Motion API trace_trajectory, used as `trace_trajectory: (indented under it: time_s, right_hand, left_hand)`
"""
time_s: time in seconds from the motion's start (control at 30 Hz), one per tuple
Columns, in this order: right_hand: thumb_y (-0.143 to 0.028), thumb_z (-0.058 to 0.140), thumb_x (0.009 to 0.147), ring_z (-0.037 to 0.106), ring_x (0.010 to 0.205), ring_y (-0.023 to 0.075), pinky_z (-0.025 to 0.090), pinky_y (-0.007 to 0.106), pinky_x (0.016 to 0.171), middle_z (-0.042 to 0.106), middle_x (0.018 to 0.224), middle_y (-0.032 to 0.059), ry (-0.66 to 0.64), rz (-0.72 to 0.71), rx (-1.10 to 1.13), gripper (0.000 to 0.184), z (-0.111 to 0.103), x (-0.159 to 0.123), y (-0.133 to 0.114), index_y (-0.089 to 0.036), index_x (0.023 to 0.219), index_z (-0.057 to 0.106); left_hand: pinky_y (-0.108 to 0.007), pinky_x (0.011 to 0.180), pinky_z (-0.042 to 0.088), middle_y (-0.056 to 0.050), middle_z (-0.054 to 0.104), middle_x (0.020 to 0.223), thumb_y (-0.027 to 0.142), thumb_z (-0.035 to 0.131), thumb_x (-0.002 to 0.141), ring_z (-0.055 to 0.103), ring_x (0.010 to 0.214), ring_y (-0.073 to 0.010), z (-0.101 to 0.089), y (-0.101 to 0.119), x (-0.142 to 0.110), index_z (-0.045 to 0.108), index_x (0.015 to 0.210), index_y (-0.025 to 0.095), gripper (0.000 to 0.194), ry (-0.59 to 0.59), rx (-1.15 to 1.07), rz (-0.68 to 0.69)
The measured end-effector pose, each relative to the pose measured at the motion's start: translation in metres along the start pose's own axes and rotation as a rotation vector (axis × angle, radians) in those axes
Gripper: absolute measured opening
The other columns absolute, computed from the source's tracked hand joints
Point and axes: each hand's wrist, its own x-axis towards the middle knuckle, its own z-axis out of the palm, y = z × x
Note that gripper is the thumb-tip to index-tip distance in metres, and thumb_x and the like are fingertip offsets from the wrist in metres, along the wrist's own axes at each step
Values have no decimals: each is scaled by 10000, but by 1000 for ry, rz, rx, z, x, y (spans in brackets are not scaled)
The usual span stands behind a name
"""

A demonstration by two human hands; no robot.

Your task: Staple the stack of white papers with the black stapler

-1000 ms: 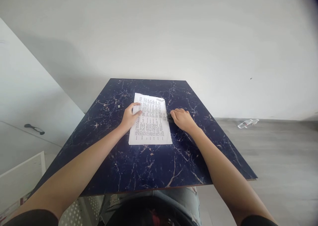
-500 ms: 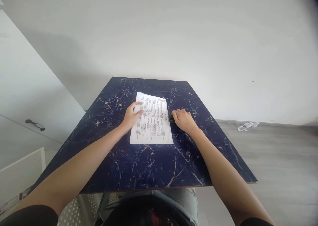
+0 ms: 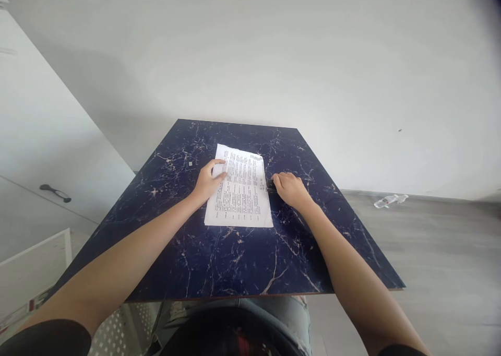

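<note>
1. We look toward a plain pale wall (image 3: pixel 274 53), and against it stands a table with a dark blue, white-veined marble-pattern top (image 3: pixel 235 262).
2. Near the middle of that top we find the printed paper (image 3: pixel 240 202), covered in small dark text, with a few darker marks close to its right edge.
3. We see the left hand (image 3: pixel 209 179) at the paper's left edge, thumb and forefinger set apart on the printed face; we cannot tell what the remaining fingers do, since they are hidden.
4. We see the right hand (image 3: pixel 290 190) closed over a small black object (image 3: pixel 271 186), fingers together and curled; the hand covers most of it, so we cannot make out its kind. Its uncovered end meets the paper's right edge.
5. Beyond the left hand, we notice a tiny pale square (image 3: pixel 190 164) lying on the tabletop.
6. To the left we have a white cabinet front (image 3: pixel 43 131) with a dark handle (image 3: pixel 55 193).
7. To the right, on the grey floor (image 3: pixel 438 257), we spot a clear plastic item (image 3: pixel 390 200) near the wall.
8. Below the table's near edge we see faded jeans (image 3: pixel 291 317).
</note>
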Motion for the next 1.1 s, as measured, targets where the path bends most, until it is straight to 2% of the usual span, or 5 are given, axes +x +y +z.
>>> trace_trajectory:
  time_s: [0.27,0.5,0.93,1.1]
  right_hand:
    - [-310,290,1099,613,1019,285,415,373,831,720,1028,114,-16,5,-79,405,-3,-3,-7,-213,951,655]
    - [-318,274,1105,603,1037,293,401,386,865,718,1047,126,10,14,-108,429,3,-2,-6,-206,968,664]
    - [-334,190,1113,597,1068,295,390,395,895,699,1139,126,6,25,-258,499,7,-3,-12,-195,1130,669]
    - [-341,211,1105,586,1103,329,389,448,933,682,1174,155,-2,46,-302,494,7,-4,-18,-177,1155,674]
  left_hand:
    - [-474,1094,480,-66,713,1242,144,699,844,664,1160,-266,-1,2,-1,681,1165,226,332,-7,4,7]
    - [-475,1097,478,-71,709,1254,141,700,843,658,1179,-271,-1,2,-1,681,1166,222,333,-9,-4,-4]
    - [-468,1115,468,-63,714,1242,124,695,844,668,1163,-246,1,-1,-2,676,1161,223,333,-11,-29,-12]
    - [-473,1118,466,-66,716,1240,123,693,844,665,1170,-251,0,1,-2,677,1157,215,327,-3,-20,-12]
